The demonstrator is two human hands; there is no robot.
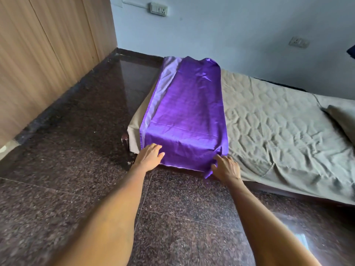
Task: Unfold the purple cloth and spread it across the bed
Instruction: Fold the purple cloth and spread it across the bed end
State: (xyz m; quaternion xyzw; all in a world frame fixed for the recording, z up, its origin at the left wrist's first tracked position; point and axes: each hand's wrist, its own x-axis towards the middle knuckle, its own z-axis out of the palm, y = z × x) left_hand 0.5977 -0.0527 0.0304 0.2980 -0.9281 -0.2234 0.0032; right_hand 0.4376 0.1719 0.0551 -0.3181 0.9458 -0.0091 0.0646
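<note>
Reaching forward, both hands meet the near hanging edge of the purple cloth (pixel 184 112), which lies as a long folded strip over the left end of the bed (pixel 278 116), with a paler layer showing along its left side. The left hand (pixel 148 156) rests on the near left corner with relaxed, nearly straight fingers, and the right hand (pixel 226 167) touches the near right corner with loosely spread fingers; neither seems to pinch the fabric yet. I judge the unfolding is only partly done, so the next move calls for gripping the upper layer at its right edge and drawing it to the right over the bare grey sheet (pixel 269 143).
</note>
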